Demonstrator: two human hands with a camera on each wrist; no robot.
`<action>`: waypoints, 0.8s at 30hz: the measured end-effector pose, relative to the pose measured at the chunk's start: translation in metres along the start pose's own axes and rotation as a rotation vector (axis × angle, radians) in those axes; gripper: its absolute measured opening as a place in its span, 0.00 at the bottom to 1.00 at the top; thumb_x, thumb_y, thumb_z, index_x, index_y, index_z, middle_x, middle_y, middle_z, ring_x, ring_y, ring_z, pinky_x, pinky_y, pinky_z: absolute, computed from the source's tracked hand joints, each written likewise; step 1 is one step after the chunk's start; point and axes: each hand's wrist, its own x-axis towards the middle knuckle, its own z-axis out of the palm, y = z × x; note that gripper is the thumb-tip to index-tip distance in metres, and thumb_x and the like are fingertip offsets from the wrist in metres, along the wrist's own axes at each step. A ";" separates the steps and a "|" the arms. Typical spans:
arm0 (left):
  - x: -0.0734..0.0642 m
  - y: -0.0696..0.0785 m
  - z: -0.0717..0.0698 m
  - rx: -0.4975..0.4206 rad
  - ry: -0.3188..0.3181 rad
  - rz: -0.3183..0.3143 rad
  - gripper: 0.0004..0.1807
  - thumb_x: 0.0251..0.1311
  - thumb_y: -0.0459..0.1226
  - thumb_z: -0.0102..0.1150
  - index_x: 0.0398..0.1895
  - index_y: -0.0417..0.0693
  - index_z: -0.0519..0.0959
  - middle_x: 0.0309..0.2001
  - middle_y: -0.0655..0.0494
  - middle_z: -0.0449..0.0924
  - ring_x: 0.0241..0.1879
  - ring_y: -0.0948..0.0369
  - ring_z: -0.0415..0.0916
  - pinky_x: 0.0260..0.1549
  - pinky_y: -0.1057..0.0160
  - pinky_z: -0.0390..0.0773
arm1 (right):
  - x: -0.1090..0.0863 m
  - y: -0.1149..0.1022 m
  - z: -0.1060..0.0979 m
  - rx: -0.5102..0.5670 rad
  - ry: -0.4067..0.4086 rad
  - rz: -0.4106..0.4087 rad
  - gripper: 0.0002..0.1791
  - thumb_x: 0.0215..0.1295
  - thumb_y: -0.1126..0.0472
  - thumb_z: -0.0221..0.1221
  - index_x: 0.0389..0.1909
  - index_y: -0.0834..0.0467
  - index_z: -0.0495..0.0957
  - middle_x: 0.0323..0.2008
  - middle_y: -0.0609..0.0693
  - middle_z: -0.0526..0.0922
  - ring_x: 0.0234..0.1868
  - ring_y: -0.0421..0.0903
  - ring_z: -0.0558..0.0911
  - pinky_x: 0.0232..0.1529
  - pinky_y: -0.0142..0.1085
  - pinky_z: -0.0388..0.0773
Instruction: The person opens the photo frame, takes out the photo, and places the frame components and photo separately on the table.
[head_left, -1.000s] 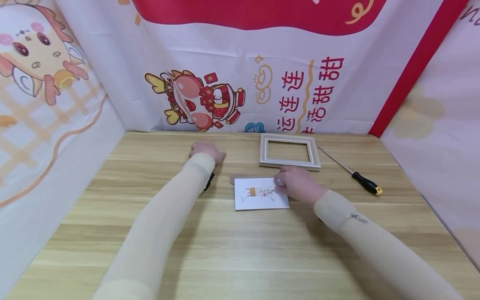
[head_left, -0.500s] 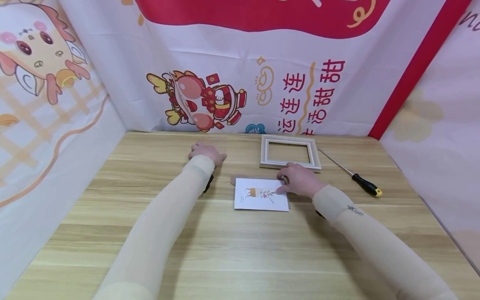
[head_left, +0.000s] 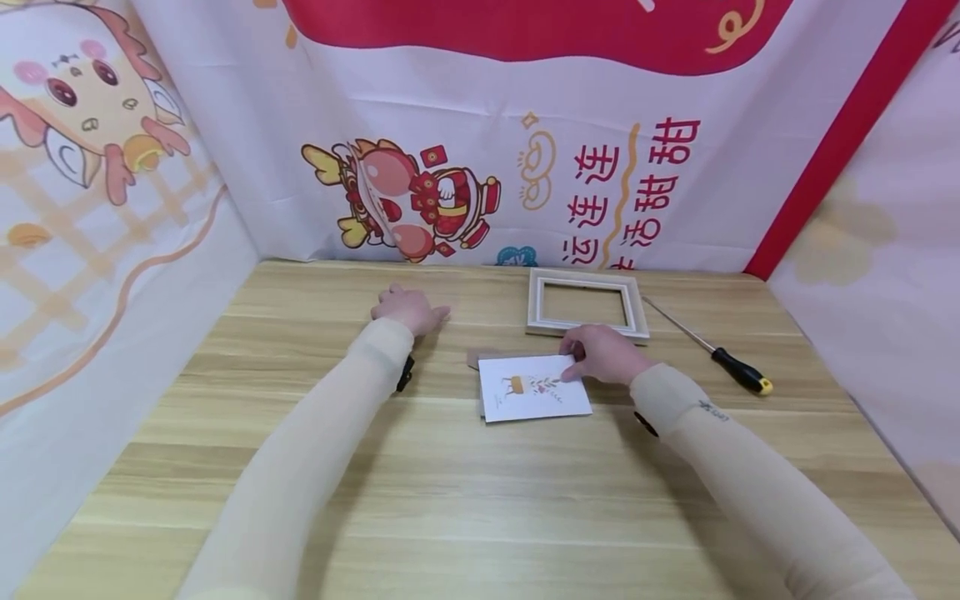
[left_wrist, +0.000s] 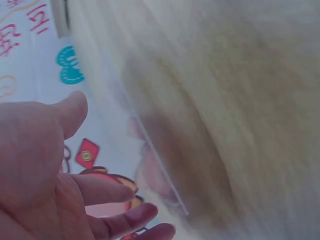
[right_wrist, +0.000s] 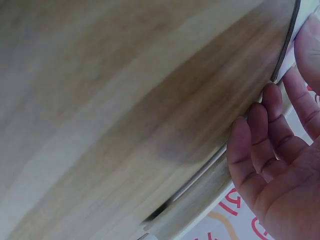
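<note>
A white card (head_left: 525,398) with a printed deer and leaf sprigs lies over a brownish backing board (head_left: 472,357), whose corner shows at the upper left. My right hand (head_left: 606,354) pinches the card at its right side, thumb on the printed face. In the right wrist view the fingers (right_wrist: 287,145) bend at the edge of the card and its dark-edged backing. Farther left, my left hand (head_left: 408,310) is low over the table with fingers spread loosely. Beside it, the left wrist view shows the straight edge of a clear sheet (left_wrist: 154,151), with a reflection of fingers in it.
An empty cream picture frame (head_left: 536,304) lies just behind the right hand. Right of it is a screwdriver (head_left: 738,371) with a black and yellow handle. All rest on a wood-grain table (head_left: 450,500), bordered by printed cloth (head_left: 450,83) at the back and sides.
The right hand's thumb and fingers have closed on the card's side, and the card has turned slightly over the backing. The left hand stays at the same place, its fingers spread more.
</note>
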 end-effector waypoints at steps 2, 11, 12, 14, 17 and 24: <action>-0.008 -0.003 -0.001 -0.012 0.018 0.040 0.44 0.66 0.66 0.44 0.60 0.34 0.75 0.54 0.33 0.64 0.51 0.42 0.63 0.44 0.43 0.74 | 0.001 0.001 0.000 0.008 0.001 0.003 0.19 0.51 0.53 0.75 0.41 0.54 0.81 0.34 0.48 0.80 0.38 0.47 0.76 0.45 0.43 0.76; -0.052 -0.008 -0.009 -0.092 0.084 0.217 0.42 0.67 0.63 0.49 0.61 0.31 0.75 0.66 0.32 0.66 0.64 0.36 0.63 0.61 0.38 0.65 | 0.003 0.005 0.001 0.036 0.030 0.022 0.19 0.50 0.53 0.76 0.38 0.55 0.79 0.33 0.49 0.79 0.36 0.48 0.75 0.41 0.42 0.74; -0.058 -0.008 -0.009 -0.102 0.085 0.230 0.42 0.67 0.62 0.49 0.62 0.31 0.74 0.66 0.32 0.66 0.64 0.36 0.63 0.63 0.39 0.64 | 0.003 0.006 0.001 0.039 0.032 0.025 0.19 0.51 0.53 0.76 0.37 0.55 0.79 0.32 0.49 0.78 0.36 0.48 0.75 0.40 0.41 0.74; -0.068 -0.008 -0.009 -0.106 0.088 0.255 0.41 0.67 0.62 0.50 0.64 0.34 0.73 0.65 0.33 0.67 0.63 0.38 0.65 0.63 0.40 0.64 | 0.002 0.006 0.001 0.046 0.031 0.028 0.18 0.51 0.53 0.75 0.36 0.56 0.79 0.31 0.49 0.78 0.35 0.48 0.74 0.38 0.41 0.72; -0.083 -0.009 -0.009 -0.106 0.095 0.291 0.40 0.68 0.61 0.50 0.67 0.36 0.72 0.65 0.34 0.68 0.64 0.38 0.65 0.64 0.41 0.64 | 0.000 0.007 0.001 0.065 0.024 0.024 0.16 0.53 0.53 0.74 0.36 0.54 0.80 0.31 0.48 0.78 0.35 0.48 0.73 0.37 0.41 0.71; -0.107 -0.010 -0.006 -0.080 0.131 0.361 0.32 0.68 0.54 0.56 0.63 0.37 0.76 0.60 0.37 0.75 0.60 0.41 0.71 0.61 0.45 0.68 | -0.017 0.004 -0.011 0.208 0.083 -0.012 0.07 0.62 0.56 0.69 0.36 0.53 0.82 0.30 0.48 0.80 0.32 0.47 0.76 0.33 0.40 0.75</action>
